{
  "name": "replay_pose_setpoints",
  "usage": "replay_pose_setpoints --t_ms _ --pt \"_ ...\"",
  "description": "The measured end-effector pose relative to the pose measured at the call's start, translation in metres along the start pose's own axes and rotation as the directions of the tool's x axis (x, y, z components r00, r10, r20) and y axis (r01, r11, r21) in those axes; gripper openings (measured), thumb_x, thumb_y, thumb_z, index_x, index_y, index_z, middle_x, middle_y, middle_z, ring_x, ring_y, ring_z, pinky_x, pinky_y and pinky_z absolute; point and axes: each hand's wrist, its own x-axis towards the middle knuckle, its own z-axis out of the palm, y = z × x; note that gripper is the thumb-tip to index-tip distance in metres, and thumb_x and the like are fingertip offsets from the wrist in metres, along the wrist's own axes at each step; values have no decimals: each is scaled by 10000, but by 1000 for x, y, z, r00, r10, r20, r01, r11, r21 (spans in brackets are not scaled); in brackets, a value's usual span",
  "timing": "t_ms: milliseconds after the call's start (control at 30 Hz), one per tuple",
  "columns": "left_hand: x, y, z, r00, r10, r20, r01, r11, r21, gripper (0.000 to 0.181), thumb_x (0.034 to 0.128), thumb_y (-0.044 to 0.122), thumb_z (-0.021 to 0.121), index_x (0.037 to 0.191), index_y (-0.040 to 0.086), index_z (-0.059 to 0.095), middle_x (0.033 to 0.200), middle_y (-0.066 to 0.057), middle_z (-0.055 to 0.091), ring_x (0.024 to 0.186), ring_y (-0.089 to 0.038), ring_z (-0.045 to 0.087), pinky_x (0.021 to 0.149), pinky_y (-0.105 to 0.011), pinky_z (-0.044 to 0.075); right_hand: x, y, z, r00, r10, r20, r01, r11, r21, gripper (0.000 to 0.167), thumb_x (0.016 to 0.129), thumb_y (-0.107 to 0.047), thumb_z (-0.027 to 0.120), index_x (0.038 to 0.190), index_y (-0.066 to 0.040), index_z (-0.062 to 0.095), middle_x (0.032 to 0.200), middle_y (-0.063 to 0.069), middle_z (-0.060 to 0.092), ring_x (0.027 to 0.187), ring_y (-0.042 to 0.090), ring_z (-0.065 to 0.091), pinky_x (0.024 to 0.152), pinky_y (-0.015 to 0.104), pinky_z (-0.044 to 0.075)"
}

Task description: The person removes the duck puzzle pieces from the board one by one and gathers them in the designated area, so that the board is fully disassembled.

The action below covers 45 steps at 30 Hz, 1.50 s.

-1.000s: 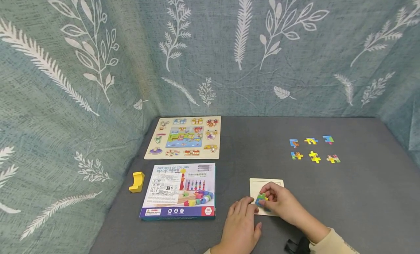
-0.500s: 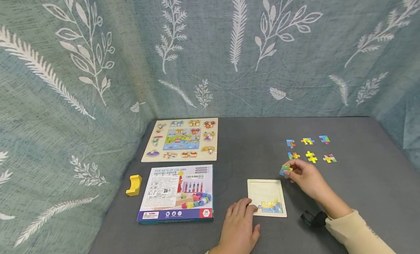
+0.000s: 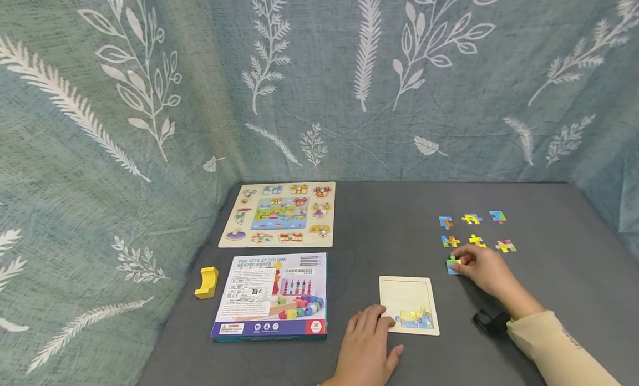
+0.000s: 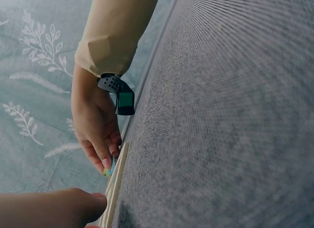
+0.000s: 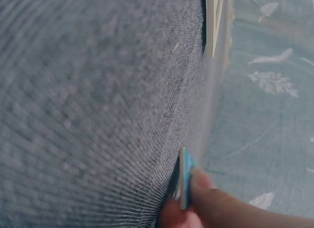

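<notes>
My right hand (image 3: 481, 268) pinches a blue-and-green jigsaw puzzle piece (image 3: 451, 265) at the near side of two rows of loose puzzle pieces (image 3: 471, 219). In the right wrist view the held piece shows edge-on, close to the dark cloth. With loosely bent fingers, my left hand (image 3: 366, 346) rests on the table, its fingertips at the left edge of a square wooden puzzle tray (image 3: 403, 289). Joined blue and yellow pieces (image 3: 416, 320) lie along the tray's lower right. In the left wrist view, the left thumb (image 4: 88, 203) is beside the tray's edge.
Left of the tray lies a boxed bead toy (image 3: 272, 297). Behind it is a wooden knob-puzzle board (image 3: 279, 214), and a yellow curved block (image 3: 207, 282) sits at the table's left edge. A patterned curtain (image 3: 319, 86) hangs behind the table.
My right hand has carried the puzzle piece off the tray, to the right and farther away, near the loose pieces. The left hand has stayed by the tray.
</notes>
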Motion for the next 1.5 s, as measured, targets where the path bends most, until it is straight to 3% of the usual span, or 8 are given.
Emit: replay_pose_setpoints --t_ms 333,467,567,667,800,1033,1500 --pt "3 0 -1 1000 0 1 0 1000 6 436 914 444 801 1195 169 612 1364 -42 510 1284 -203 523 1045 -444 473 1 -3 1 991 -105 -81 96 989 -111 181 790 -30 888 929 -14 774 813 30 653 723 179 574 635 344 477" --pt "2 0 1 1000 -4 1 4 1000 20 439 905 461 804 1188 185 614 1352 -30 519 1273 -193 527 1042 -431 476 -7 -19 9 980 -173 -94 165 983 -85 140 816 -28 876 915 -68 785 804 -30 627 683 108 520 599 300 448" --pt "0 0 4 1000 -3 -10 3 999 35 446 891 472 811 1180 197 612 1343 -23 526 1263 -188 532 1031 -421 483 -19 -42 19 964 -263 -47 263 965 -3 122 842 -22 857 911 -103 797 803 -96 611 666 42 493 574 253 446" --pt "-1 0 5 1000 -2 -25 3 999 47 452 884 480 813 1176 200 611 1343 -25 527 1261 -188 537 1024 -421 488 -30 -65 31 929 -365 54 361 929 82 102 856 -46 850 936 -92 805 812 -127 611 686 13 527 578 241 477" --pt "0 0 4 1000 -7 -22 8 999 52 451 888 484 808 1180 197 617 1352 -27 527 1267 -189 538 1031 -427 489 -44 -79 47 889 -426 168 417 905 88 171 855 -113 865 1008 -67 801 835 -123 591 710 -1 546 593 235 490" --pt "0 0 2 1000 1 12 -2 998 61 446 906 495 787 1197 199 623 1360 -29 529 1273 -187 534 1040 -428 487 -61 -73 64 901 -392 186 395 918 23 278 801 -180 917 1038 -91 805 857 -117 522 687 -7 478 585 226 449" --pt "-1 0 1 1000 10 20 -11 998 55 448 913 483 787 1215 197 622 1381 -39 520 1292 -193 525 1040 -429 481 -62 -69 65 915 -343 213 319 938 138 326 791 -104 920 1029 -180 711 898 -129 551 723 8 477 637 253 468"
